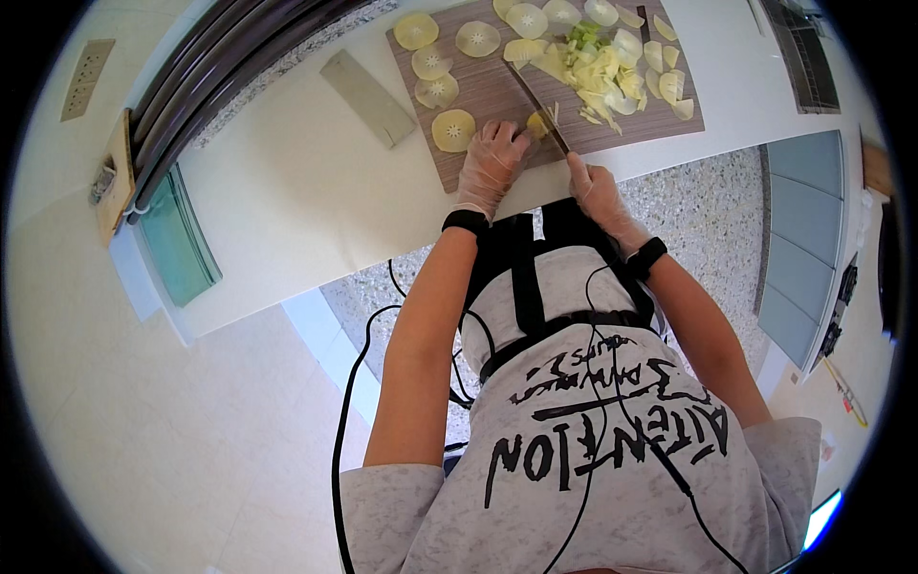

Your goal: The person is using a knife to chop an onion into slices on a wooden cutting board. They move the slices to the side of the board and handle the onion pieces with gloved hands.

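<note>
In the head view my right hand [601, 194], in a clear glove, grips the handle of a kitchen knife [532, 98]. Its blade lies diagonally over a wood-patterned cutting board [495, 86], against a small yellow piece of produce [537, 123]. My left hand [495, 154], also gloved, has bent fingers on the board by that piece; whether they pinch it cannot be told. Pale round slices with star-shaped cores [453, 130] lie along the board's left and far sides. Right of the blade is a heap of pale yellow and green cut strips [602, 75].
A flat grey-green bar [368, 98] lies on the white counter [287, 194] left of the board. A second dark handle or blade [643, 25] is at the board's far right. Glass panes [179, 237] stand at the counter's left end. Black cables [348, 409] hang by my body.
</note>
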The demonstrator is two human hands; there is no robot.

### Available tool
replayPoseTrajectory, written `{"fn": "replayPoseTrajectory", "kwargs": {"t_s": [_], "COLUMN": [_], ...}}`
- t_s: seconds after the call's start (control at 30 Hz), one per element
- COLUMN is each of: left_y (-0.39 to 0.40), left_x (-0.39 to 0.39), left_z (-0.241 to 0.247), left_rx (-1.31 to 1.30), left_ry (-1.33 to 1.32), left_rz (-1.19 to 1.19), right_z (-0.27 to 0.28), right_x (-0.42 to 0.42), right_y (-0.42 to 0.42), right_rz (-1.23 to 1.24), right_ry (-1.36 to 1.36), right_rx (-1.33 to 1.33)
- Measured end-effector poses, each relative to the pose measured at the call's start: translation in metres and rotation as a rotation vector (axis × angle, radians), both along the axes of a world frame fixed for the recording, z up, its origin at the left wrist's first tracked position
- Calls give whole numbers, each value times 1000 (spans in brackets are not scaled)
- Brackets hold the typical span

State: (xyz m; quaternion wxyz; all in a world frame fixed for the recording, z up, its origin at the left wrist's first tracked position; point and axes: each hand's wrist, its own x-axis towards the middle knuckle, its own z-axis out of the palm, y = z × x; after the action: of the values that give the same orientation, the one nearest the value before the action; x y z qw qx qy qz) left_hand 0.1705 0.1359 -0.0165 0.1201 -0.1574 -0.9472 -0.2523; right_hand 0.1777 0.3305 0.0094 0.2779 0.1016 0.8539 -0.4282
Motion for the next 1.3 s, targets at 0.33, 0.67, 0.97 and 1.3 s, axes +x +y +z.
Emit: {"fn": "replayPoseTrajectory", "kwargs": {"t_s": [0.33,0.67,0.97,1.3], "left_y": [0,2,1,2], "left_x": [-1,-2,-1,-1], "left_z": [0,0,-1,-2], "left_rx": [-22,-4,0,-15], "left_ry": [-7,51,67,51], "left_rz": [-4,17,16,20], "right_z": [0,-3,3,7], "right_x": [-13,-13,-11,-12], "right_y": [7,11,11,9], "right_rz": [70,-21,60,71], "right_ry": [-53,-60,-34,-44], "right_rx": [113,19,32,12]}}
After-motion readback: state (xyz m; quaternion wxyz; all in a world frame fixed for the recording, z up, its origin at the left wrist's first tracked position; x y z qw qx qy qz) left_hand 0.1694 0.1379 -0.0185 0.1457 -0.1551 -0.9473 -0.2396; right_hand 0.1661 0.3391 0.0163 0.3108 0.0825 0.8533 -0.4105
